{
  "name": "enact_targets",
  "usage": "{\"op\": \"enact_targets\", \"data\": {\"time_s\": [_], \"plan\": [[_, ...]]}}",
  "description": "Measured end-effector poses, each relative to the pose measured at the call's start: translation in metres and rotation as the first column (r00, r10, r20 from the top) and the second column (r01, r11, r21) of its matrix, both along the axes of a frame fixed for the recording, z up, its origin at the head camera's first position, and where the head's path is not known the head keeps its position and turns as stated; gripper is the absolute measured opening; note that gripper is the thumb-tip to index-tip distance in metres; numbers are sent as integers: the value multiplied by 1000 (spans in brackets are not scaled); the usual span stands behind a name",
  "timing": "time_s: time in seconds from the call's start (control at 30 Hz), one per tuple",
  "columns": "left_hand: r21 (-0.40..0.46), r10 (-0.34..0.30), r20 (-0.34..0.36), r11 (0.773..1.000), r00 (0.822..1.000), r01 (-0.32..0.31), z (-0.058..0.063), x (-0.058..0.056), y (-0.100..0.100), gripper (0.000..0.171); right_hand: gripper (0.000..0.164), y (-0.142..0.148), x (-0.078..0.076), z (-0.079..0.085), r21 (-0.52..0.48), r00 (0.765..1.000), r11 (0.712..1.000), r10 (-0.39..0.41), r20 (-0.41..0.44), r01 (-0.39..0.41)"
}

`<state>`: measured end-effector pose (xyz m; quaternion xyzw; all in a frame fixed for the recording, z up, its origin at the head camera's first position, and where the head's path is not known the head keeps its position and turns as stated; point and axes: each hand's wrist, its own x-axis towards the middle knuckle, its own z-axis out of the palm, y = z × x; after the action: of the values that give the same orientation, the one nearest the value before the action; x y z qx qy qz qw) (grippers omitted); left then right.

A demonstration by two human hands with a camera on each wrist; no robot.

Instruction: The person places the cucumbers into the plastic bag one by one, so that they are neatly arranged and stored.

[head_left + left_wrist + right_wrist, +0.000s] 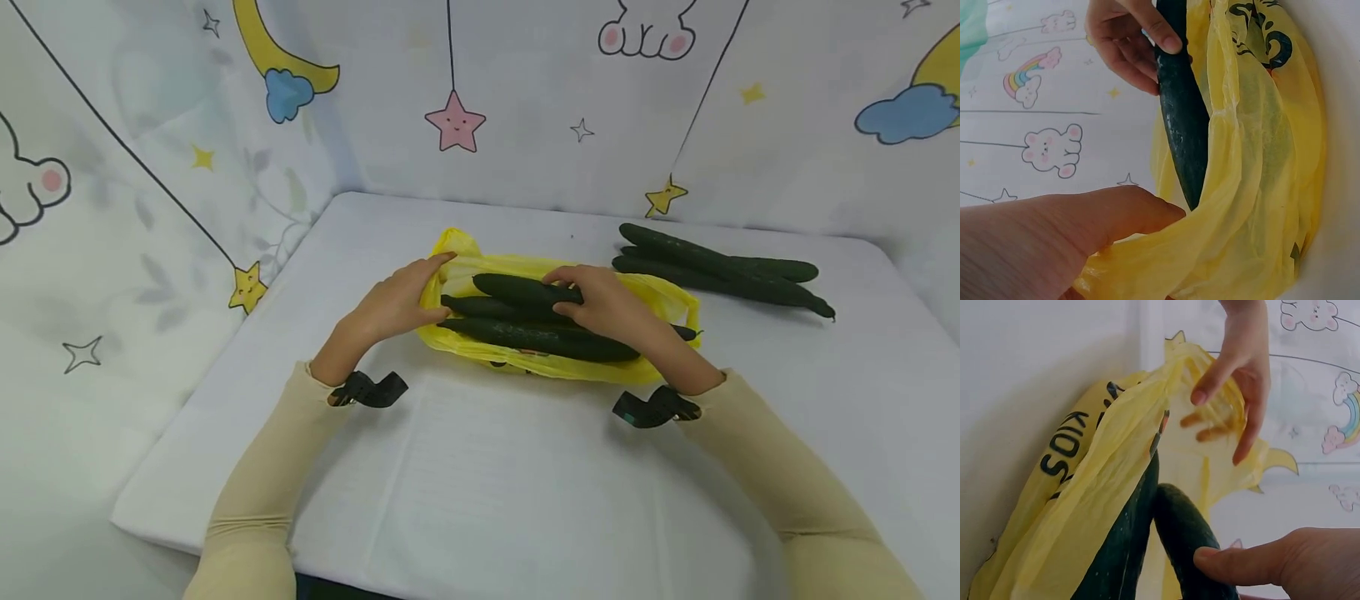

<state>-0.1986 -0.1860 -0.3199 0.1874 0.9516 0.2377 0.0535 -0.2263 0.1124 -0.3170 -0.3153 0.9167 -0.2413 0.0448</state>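
Note:
A yellow plastic bag point(577, 367) lies on its side with its long opening facing up, and several dark green cucumbers point(525, 335) lie lengthwise in it. My left hand point(393, 302) holds the bag's left end. In the right wrist view, its thumb is inside the rim and some fingers show through the thin plastic. With my right hand point(611, 307) I grip the upper cucumber point(510, 287) near its right part, thumb on the near side. The left wrist view shows this cucumber point(1182, 119) slanting down behind the bag's edge, its lower tip hidden.
A small pile of several cucumbers point(712, 262) lies at the back right of the white-covered table point(517, 475). Behind stands a pale wall point(525, 67) with cartoon stars, moons and clouds. Black straps point(656, 407) sit at both wrists.

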Motion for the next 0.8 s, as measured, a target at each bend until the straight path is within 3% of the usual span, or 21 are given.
{"op": "enact_targets", "data": {"time_s": [0.3,0.8], "plan": [[-9,8,17,1000,1000,-8,3,1,3,80,39,-19,-4,1,8,999,1000,-5,46,5],[-7,10,13,1000,1000,-10,3,1,0,79,38,-29,-15,-11,-48,999,999,21,33,-19]]}}
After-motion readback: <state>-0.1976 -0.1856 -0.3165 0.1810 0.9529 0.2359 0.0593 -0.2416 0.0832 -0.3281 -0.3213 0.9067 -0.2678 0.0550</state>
